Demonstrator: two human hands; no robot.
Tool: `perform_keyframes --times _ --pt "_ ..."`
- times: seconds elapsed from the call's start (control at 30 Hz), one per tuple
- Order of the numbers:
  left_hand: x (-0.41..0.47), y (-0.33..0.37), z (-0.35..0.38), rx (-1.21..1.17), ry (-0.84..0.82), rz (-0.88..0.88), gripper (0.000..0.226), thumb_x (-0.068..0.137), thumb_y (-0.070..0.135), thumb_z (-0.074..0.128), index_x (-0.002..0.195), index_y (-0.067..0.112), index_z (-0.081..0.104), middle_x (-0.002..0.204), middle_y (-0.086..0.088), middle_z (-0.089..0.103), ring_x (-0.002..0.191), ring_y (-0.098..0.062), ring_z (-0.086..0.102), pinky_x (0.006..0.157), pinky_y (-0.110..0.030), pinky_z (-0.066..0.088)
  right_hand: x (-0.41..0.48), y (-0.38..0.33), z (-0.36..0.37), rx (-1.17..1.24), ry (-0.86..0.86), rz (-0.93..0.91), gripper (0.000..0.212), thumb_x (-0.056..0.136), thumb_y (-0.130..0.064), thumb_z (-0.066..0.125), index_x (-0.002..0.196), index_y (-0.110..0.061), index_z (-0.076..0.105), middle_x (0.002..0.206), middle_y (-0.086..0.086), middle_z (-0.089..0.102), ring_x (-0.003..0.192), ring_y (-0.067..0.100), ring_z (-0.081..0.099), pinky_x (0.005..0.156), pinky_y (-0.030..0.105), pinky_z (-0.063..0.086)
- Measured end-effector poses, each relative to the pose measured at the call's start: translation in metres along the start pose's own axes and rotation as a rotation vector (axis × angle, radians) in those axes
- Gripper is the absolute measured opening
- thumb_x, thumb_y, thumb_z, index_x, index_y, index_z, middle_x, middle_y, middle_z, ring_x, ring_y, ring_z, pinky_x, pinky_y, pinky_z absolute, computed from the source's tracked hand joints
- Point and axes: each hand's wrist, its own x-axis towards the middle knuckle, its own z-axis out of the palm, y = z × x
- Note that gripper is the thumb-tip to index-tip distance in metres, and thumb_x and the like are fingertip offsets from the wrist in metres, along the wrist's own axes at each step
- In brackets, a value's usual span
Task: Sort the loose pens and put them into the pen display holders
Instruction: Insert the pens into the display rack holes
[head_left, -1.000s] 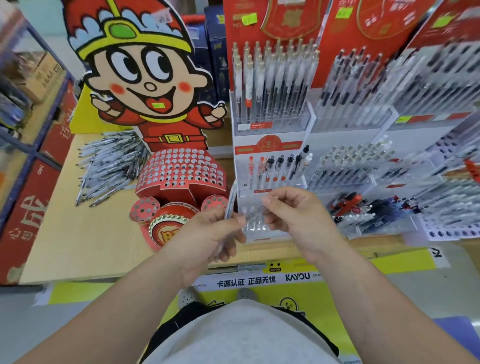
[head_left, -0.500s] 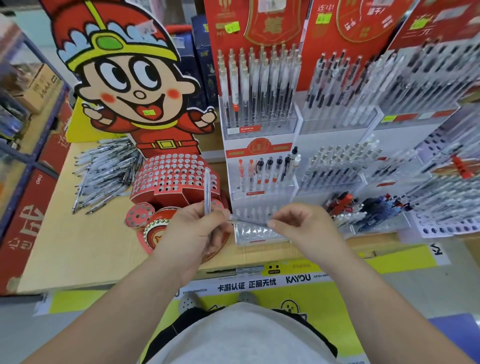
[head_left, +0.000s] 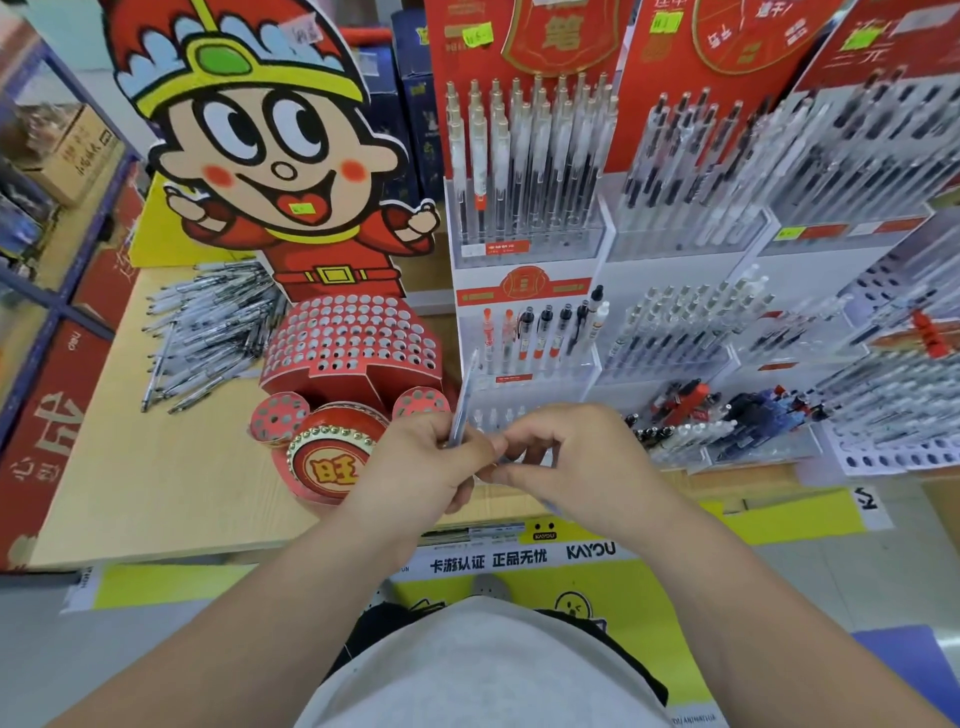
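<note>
My left hand (head_left: 423, 462) grips a clear pen (head_left: 464, 397) that points up and slightly right, in front of the white display holders (head_left: 524, 374). Right beside it, my right hand (head_left: 566, 457) pinches a second thin clear pen (head_left: 511, 459) lying almost level between the two hands; most of that pen is hidden by my fingers. The hands touch at the fingertips. A heap of loose pens (head_left: 208, 332) lies on the wooden table (head_left: 145, 467) at the left. The red cartoon holder with many round holes (head_left: 350, 343) stands just left of my hands.
Tall clear racks full of pens (head_left: 524, 171) rise at the back and right. Loose red and blue pens (head_left: 727, 410) lie in a low tray at the right. A blue shelf with cartons (head_left: 57, 150) stands at the far left. The table's front edge carries yellow signage (head_left: 524, 556).
My right hand has moved left until its fingertips meet my left hand. The upright pen in my left hand has tilted a little to the right.
</note>
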Motion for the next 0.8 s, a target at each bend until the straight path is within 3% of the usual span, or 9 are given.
perform_keyframes --times 0.13,0.27,0.37,0.47,0.63,0.8 --pt "-0.001 -0.006 -0.001 -0.045 -0.008 0.000 0.024 0.089 0.022 0.078 0.083 0.000 0.069 0.054 -0.004 0.057 0.045 -0.017 0.038 0.044 -0.026 0.033 0.002 0.006 0.000 -0.002 -0.056 -0.006 0.012 0.077 -0.035 0.083 0.086 -0.031 0.076 0.072 -0.022 0.067 0.065 0.002 0.061 0.058 0.015 0.044" --pt "0.005 -0.008 -0.007 -0.204 0.071 -0.118 0.038 0.088 0.044 0.070 0.085 0.006 0.075 0.074 -0.015 0.070 0.047 -0.019 0.047 0.043 -0.027 0.036 0.004 0.017 0.001 0.031 0.055 0.036 0.023 0.080 -0.023 0.084 0.101 -0.029 0.076 0.079 -0.019 0.068 0.072 0.001 0.063 0.065 0.012 0.048" --pt "0.009 -0.014 -0.017 -0.344 0.113 -0.223 0.040 0.099 0.033 0.052 0.082 0.007 0.078 0.071 -0.015 0.070 0.045 -0.019 0.052 0.040 -0.027 0.038 0.007 0.026 -0.001 0.047 0.121 0.076 0.025 0.081 -0.019 0.084 0.099 -0.032 0.072 0.078 -0.020 0.067 0.072 0.002 0.062 0.066 0.011 0.048" --pt "0.010 -0.023 -0.027 -0.374 0.162 -0.288 0.041 0.104 0.027 0.043 0.095 0.000 0.073 0.070 -0.015 0.069 0.046 -0.020 0.054 0.043 -0.027 0.041 0.012 0.032 0.002 0.034 0.183 0.067 0.023 0.083 -0.015 0.081 0.093 -0.033 0.070 0.083 -0.024 0.067 0.072 0.001 0.063 0.067 0.011 0.049" --pt "-0.002 -0.033 -0.038 -0.349 0.204 -0.264 0.037 0.105 0.024 0.044 0.101 -0.001 0.071 0.074 -0.015 0.068 0.051 -0.021 0.054 0.046 -0.028 0.043 0.017 0.038 0.016 0.036 0.240 0.055 0.035 0.083 -0.008 0.080 0.083 -0.039 0.064 0.081 -0.023 0.068 0.074 -0.001 0.066 0.070 0.010 0.049" --pt "-0.007 -0.031 -0.040 -0.351 0.223 -0.248 0.037 0.107 0.023 0.043 0.101 -0.001 0.071 0.075 -0.015 0.067 0.052 -0.020 0.054 0.049 -0.029 0.044 0.025 0.051 0.032 -0.007 0.250 0.066 0.020 0.082 -0.009 0.081 0.090 -0.025 0.072 0.075 -0.021 0.068 0.075 -0.002 0.066 0.072 0.012 0.052"
